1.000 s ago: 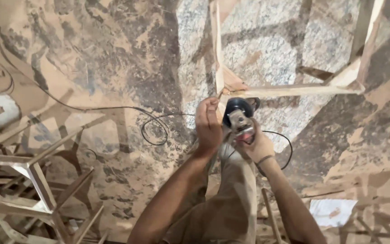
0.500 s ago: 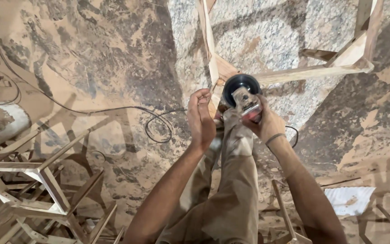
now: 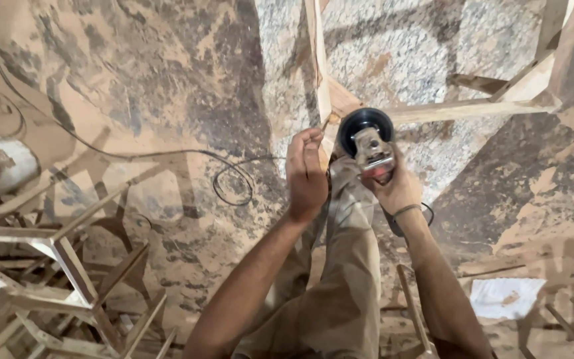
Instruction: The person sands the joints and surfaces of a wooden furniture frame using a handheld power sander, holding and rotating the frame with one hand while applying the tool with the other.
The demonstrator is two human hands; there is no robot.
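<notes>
Grey handheld angle grinder with its black round disc [image 3: 367, 136], centre frame, sits wrapped in the right hand [image 3: 396, 186]'s grip against the pale wooden frame [image 3: 433, 110]; the left hand [image 3: 305, 174], fingers curled narrow, apparently pinches something small. Sanding looks under way; steadying comes next.

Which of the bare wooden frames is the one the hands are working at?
The pale wooden frame at top centre, its slats meeting beside the black-disc angle grinder held in the right hand. The other wooden frame stands far off at lower left.
</notes>
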